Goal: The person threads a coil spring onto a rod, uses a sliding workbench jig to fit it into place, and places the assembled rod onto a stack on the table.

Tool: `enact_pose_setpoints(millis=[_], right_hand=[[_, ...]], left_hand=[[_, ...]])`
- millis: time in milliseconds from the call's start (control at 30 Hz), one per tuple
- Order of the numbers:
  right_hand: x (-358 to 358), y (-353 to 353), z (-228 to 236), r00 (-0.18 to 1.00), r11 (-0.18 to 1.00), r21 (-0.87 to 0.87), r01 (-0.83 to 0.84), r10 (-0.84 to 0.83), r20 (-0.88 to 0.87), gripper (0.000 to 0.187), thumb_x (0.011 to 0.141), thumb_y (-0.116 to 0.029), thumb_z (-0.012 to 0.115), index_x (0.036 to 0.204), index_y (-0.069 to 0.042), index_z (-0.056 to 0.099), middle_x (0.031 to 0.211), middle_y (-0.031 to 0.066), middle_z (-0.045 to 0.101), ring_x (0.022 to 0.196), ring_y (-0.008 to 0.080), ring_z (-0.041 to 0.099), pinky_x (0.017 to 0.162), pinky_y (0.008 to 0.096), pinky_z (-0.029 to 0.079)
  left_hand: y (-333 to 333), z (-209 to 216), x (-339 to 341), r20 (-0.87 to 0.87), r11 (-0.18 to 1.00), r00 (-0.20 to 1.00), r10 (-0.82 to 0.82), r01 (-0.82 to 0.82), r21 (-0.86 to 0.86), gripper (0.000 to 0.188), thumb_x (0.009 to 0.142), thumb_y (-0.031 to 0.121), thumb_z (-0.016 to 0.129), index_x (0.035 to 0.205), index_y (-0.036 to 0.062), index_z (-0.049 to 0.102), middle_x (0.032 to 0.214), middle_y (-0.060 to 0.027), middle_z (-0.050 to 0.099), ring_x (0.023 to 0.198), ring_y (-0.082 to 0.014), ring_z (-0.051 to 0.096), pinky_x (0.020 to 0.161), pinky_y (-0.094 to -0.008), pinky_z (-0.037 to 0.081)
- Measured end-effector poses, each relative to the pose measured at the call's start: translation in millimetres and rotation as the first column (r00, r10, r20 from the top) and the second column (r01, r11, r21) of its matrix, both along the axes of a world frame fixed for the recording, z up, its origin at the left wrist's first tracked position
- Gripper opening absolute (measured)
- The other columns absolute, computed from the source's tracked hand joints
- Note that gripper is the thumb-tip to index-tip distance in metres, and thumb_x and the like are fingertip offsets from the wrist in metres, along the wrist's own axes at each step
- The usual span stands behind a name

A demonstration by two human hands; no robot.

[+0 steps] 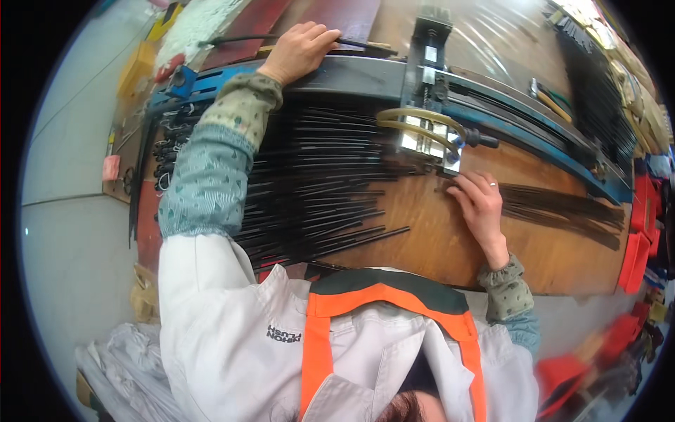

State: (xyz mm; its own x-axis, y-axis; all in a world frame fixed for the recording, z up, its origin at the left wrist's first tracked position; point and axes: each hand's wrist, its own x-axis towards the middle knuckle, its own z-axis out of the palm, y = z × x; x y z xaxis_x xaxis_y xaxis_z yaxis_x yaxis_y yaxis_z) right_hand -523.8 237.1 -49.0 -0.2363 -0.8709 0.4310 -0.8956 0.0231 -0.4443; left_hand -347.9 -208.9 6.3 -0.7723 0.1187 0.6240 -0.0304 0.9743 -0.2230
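My left hand (301, 53) is closed round a thin black rod (367, 46), above the far side of a grey metal rail (351, 76). The rod sticks out on both sides of the fist. My right hand (481, 204) is beside the lower end of a small metal machine head (430, 144) with yellowish hoses (422, 121). Its thumb and fingers are bent together there; whatever they pinch, if anything, is too small to make out. Between my arms lies a wide spread of black rods (316, 190), their ends pointing right.
A bundle of thin dark strips (562, 211) lies on the wooden tabletop (422, 239) to the right. A blue rail (541, 130) crosses the bench, with a hammer (552, 102) behind it. Red bins (636, 239) stand at the right edge. Scissors (128, 179) are at the far left.
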Motion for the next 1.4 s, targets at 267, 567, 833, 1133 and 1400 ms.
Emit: enact_pose_setpoints(millis=[267, 567, 833, 1133, 1400], right_hand=[[-16, -6, 29, 0.915, 0.982, 0.183, -0.039, -0.038, 0.401, 0.017, 0.088, -0.002, 0.071, 0.104, 0.004, 0.072, 0.086, 0.0101, 0.061, 0.084, 0.0205, 0.057, 0.077, 0.0301, 0.044], [-3, -10, 37, 1.0, 0.987, 0.162, -0.005, 0.008, -0.016, 0.017, 0.084, -0.012, 0.079, 0.096, 0.0, 0.074, 0.082, 0.01, 0.054, 0.081, 0.0274, 0.05, 0.074, 0.0395, 0.043], [11, 17, 33, 0.952, 0.983, 0.123, -0.137, 0.097, 0.29, 0.021, 0.09, -0.015, 0.074, 0.104, 0.001, 0.074, 0.078, 0.0086, 0.053, 0.078, 0.025, 0.05, 0.073, 0.0354, 0.041], [19, 46, 21, 0.969, 0.995, -0.099, -0.015, 0.039, 0.246, 0.022, 0.098, -0.019, 0.066, 0.098, 0.002, 0.071, 0.077, 0.011, 0.058, 0.079, 0.0266, 0.054, 0.073, 0.0374, 0.044], [1, 26, 9, 0.998, 0.934, -0.358, -0.008, 0.031, 0.057, 0.014, 0.083, -0.013, 0.077, 0.095, -0.01, 0.073, 0.078, 0.0044, 0.063, 0.086, 0.0287, 0.061, 0.073, 0.0418, 0.047]], left_hand=[[170, -14, 109, 0.414, 0.931, 0.88, 0.231, -0.324, 0.169, 0.018, 0.086, 0.031, 0.075, 0.091, 0.0164, 0.066, 0.092, -0.0021, 0.059, 0.093, -0.0221, 0.057, 0.079, -0.0416, 0.041], [172, -26, 105, 0.335, 0.87, 0.942, 0.006, -0.17, 0.463, 0.016, 0.095, 0.025, 0.063, 0.096, 0.0093, 0.061, 0.089, -0.0095, 0.06, 0.082, -0.0289, 0.068, 0.065, -0.041, 0.058], [273, -20, 42, 0.419, 0.833, 0.891, -0.174, -0.093, 0.545, 0.015, 0.093, 0.022, 0.061, 0.104, 0.0133, 0.065, 0.094, -0.0138, 0.065, 0.084, -0.0324, 0.072, 0.062, -0.0444, 0.058], [299, -8, 16, 0.422, 0.792, 0.86, -0.287, -0.035, 0.609, 0.024, 0.091, 0.018, 0.063, 0.115, 0.0139, 0.067, 0.11, -0.0114, 0.067, 0.087, -0.0325, 0.072, 0.07, -0.0439, 0.06], [256, 46, 45, 0.456, 0.716, 0.799, -0.392, -0.046, 0.696, 0.03, 0.092, -0.002, 0.06, 0.121, 0.0006, 0.063, 0.094, -0.0171, 0.061, 0.085, -0.0394, 0.062, 0.073, -0.0475, 0.052]])
